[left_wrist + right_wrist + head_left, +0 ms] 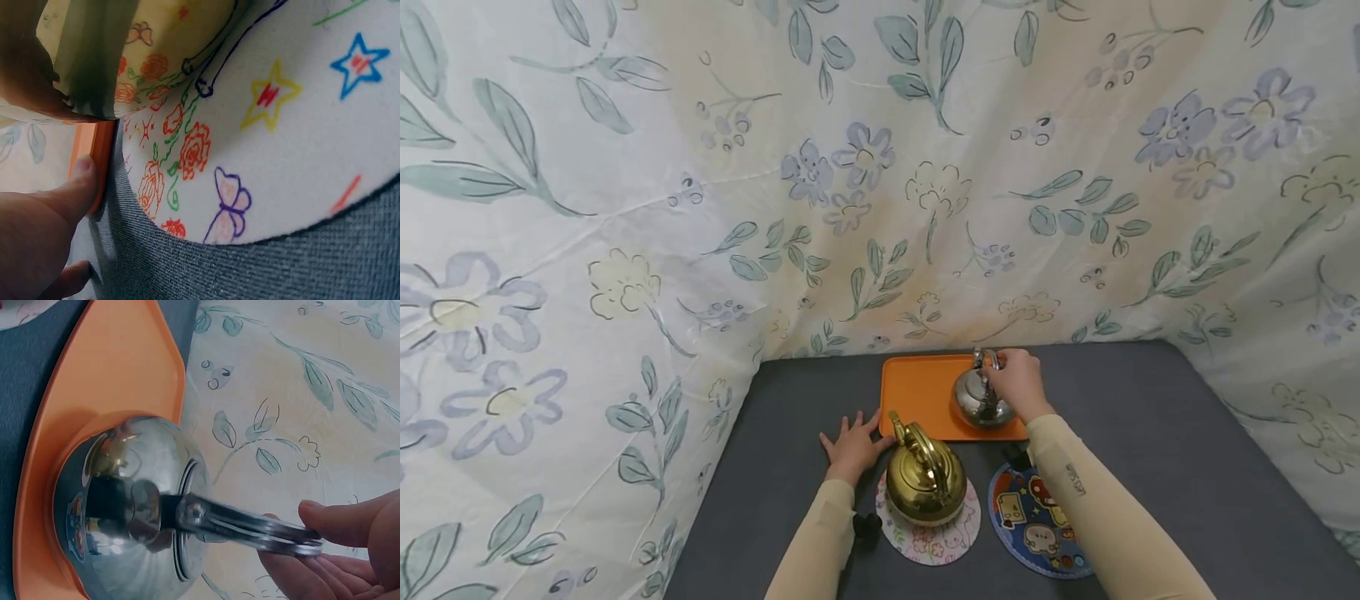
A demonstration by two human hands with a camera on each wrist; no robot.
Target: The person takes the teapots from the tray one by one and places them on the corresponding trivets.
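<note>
Right hand: the right hand sits just right of centre in the head view, over the silver kettle; its fingers are curled round the kettle's handle, thumb above and the other fingers below, as the right wrist view shows.
Silver kettle: the silver kettle stands on the right part of the orange tray, upright, its rounded body mirroring the surroundings.
Orange tray: the orange tray lies on the grey surface against the floral cloth at the back, in the middle of the head view.
Left hand: the left hand lies flat on the grey surface, lower centre of the head view, fingers spread and straight, holding nothing; its thumb touches the tray's near left edge.
Gold kettle: the gold kettle stands on a white flowered mat, just right of the left hand, handle up.
Blue mat: a blue cartoon mat lies at the lower right of centre, partly under the right forearm.
Surface: the grey surface fills the lower half of the head view.
Backdrop: floral cloth hangs behind and at both sides.
</note>
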